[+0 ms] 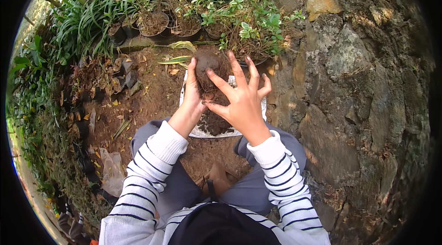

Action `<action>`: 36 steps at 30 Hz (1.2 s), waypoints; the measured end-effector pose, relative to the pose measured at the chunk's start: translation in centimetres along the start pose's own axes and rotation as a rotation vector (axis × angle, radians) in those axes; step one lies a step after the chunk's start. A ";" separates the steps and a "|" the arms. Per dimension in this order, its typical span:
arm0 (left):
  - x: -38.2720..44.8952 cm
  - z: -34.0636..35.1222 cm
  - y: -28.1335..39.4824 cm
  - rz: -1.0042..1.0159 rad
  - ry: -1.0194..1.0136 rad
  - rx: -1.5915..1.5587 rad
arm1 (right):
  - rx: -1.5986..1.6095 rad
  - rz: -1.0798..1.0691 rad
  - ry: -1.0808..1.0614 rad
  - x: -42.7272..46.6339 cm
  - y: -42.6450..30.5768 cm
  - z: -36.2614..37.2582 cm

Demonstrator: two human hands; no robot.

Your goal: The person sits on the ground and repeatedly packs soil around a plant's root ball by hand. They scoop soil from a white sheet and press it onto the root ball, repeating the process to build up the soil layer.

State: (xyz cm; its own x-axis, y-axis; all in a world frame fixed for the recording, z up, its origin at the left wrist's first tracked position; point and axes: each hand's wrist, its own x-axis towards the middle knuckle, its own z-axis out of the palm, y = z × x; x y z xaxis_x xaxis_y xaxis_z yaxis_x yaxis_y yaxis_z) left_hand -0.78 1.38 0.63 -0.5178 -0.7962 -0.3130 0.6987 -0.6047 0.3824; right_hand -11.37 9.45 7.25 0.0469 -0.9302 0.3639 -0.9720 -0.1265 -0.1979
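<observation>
A rounded brown root ball of packed soil [209, 61], with fine roots on its lower right side, is held up in my left hand [192, 101], the thumb along its left edge. My right hand [243, 101] is spread beside it. Its index fingertip rests on the ball's face and its thumb tip is at the lower end; the other fingers stand apart. Dark soil marks the fingertips. Under both hands lies a white sheet or sack [263, 107] bearing loose dark soil [215, 124], partly hidden by the hands.
Potted plants in black pots [153, 26] line the far side, with variegated leaves [247, 31] hanging over. A rough stone wall [348, 107] rises on the right. Dead leaves and a plastic scrap [112, 169] litter the ground at left. My bent knees flank the sheet.
</observation>
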 end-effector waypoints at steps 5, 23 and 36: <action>0.8 -1.6 -1.0 -0.058 -0.006 0.036 | -0.026 0.029 -0.054 -0.6 0.1 -0.2; 1.5 -1.7 -1.4 -0.086 -0.012 0.050 | 0.062 0.031 -0.025 -0.7 2.9 -1.0; 1.1 -0.9 0.2 -0.036 0.241 -0.030 | -0.244 0.007 0.019 -1.0 0.4 3.0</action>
State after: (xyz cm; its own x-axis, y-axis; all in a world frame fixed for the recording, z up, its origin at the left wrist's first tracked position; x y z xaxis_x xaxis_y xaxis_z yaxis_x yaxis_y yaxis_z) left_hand -0.77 0.37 -0.46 -0.4125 -0.7439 -0.5259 0.6983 -0.6289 0.3419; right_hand -11.14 9.24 4.04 0.0379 -0.9238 0.3809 -0.9992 -0.0311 0.0241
